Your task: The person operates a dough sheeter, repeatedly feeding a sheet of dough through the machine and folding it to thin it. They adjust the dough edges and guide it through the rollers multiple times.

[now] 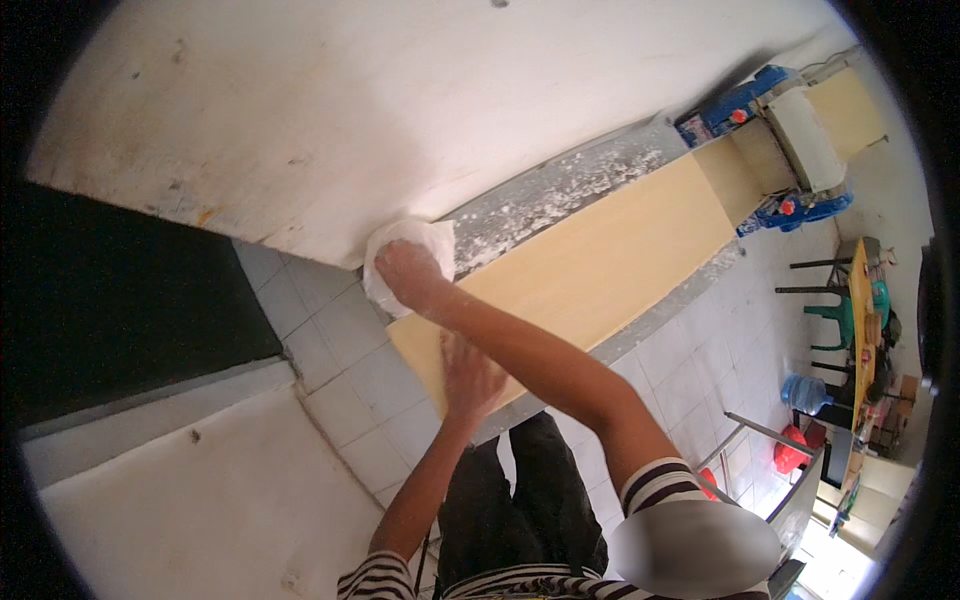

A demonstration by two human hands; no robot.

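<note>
Right hand [408,272] touches rounded white bundle [432,236], left hand [470,376] over smooth dough [610,245]; grips unclear.

R hand [410,275] at white bag [442,240], L hand [472,378] nr L end of dough sheet [620,250] on tbl [560,185]; blue machine [830,206] far R.
</note>
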